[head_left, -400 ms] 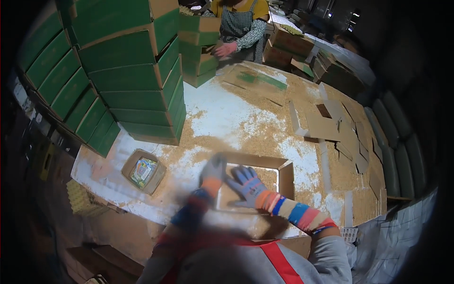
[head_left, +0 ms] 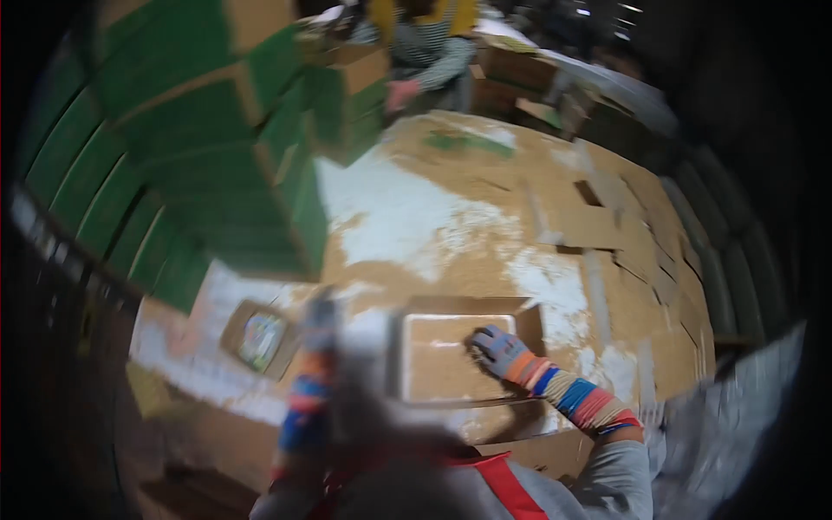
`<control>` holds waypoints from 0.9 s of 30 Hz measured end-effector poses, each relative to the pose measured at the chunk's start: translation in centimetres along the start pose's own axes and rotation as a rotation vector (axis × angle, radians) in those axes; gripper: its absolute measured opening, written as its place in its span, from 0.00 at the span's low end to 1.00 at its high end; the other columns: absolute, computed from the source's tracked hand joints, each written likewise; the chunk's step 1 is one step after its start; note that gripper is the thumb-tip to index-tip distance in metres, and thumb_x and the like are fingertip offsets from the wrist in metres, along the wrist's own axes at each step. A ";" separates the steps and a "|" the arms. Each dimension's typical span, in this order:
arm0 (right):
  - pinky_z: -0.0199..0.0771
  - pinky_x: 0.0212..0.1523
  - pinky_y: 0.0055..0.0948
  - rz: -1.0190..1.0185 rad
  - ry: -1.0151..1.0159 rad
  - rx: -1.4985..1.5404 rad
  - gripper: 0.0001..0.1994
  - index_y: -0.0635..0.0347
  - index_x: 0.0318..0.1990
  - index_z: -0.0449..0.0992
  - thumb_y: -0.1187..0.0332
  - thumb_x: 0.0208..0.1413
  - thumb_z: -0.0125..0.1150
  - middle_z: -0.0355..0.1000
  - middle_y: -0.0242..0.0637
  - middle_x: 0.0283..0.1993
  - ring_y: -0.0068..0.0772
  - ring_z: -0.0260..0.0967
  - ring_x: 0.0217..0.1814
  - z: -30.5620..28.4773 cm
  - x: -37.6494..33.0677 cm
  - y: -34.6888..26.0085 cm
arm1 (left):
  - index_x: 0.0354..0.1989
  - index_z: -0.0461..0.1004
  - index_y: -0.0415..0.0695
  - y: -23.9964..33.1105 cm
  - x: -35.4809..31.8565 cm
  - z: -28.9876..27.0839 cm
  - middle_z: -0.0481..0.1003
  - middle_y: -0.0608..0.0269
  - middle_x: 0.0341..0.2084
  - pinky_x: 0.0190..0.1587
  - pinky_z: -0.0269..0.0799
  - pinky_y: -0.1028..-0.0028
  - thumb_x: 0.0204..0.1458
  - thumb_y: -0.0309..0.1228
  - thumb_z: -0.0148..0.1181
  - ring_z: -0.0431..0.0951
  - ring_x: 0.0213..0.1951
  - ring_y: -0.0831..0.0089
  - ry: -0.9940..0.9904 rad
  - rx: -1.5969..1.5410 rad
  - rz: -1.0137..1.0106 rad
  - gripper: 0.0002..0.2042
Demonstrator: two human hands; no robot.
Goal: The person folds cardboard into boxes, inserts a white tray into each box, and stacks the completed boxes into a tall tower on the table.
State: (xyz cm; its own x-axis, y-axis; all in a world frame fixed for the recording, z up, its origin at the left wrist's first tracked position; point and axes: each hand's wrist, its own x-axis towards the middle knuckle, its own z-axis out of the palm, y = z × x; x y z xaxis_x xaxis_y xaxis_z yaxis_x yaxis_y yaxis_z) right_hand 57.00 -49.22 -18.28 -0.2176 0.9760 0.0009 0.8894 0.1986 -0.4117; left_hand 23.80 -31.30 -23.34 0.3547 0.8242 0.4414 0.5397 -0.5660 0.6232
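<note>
An open shallow cardboard box (head_left: 530, 325) lies on the table before me, with a tan bottom edged in white. My right hand (head_left: 496, 348), in a grey glove with a striped sleeve, reaches into its right half. Its fingers are bent down towards the bottom, and I see nothing held in them. My left hand (head_left: 319, 322) is left of the box, smeared by motion, so its fingers cannot be made out. Beside it stands a small open carton (head_left: 283, 351) holding colourful packets (head_left: 262, 336).
Tall stacks of green boxes (head_left: 217, 204) stand at the left. Flattened cardboard pieces (head_left: 598, 227) lie on the right of the table (head_left: 416, 208), which is strewn with tan grains. Across it, another person (head_left: 425, 52) works beside more green boxes (head_left: 351, 100).
My left hand has moved left, out of the box towards the small carton. My right hand has shifted right within the box, its fingers more bent. The view has shifted and blurred.
</note>
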 end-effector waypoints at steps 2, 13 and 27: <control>0.69 0.45 0.39 0.046 0.336 -0.128 0.19 0.52 0.47 0.69 0.69 0.44 0.59 0.65 0.45 0.45 0.49 0.65 0.47 -3.8 0.5 0.1 | 0.42 0.73 0.40 -5.8 -1.0 -5.5 0.75 0.51 0.38 0.46 0.68 0.64 0.56 0.35 0.50 0.73 0.43 0.56 0.303 -0.194 -0.470 0.12; 0.48 0.65 0.43 1.789 0.795 -0.414 0.34 0.52 0.61 0.62 0.41 0.51 0.48 0.57 0.53 0.62 0.53 0.52 0.64 -10.1 -25.5 38.7 | 0.33 0.75 0.44 -18.5 -4.9 -10.5 0.73 0.48 0.38 0.48 0.65 0.61 0.42 0.40 0.61 0.72 0.44 0.53 -0.127 0.843 -0.751 0.14; 0.47 0.65 0.48 0.471 0.576 -0.497 0.33 0.54 0.61 0.62 0.57 0.45 0.60 0.55 0.51 0.63 0.51 0.49 0.67 -12.8 -5.5 31.4 | 0.40 0.76 0.41 14.5 1.4 0.5 0.66 0.43 0.51 0.51 0.66 0.63 0.50 0.35 0.56 0.70 0.49 0.52 0.227 -0.068 -0.247 0.13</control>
State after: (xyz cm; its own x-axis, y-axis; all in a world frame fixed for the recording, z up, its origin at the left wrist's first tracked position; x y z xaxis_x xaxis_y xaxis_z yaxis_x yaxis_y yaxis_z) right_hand 91.29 -47.24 -19.56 0.3310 0.8325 0.4443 0.9360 -0.3493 -0.0427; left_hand 32.47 -38.30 -13.97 0.0365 0.9159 0.3996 0.5332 -0.3561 0.7674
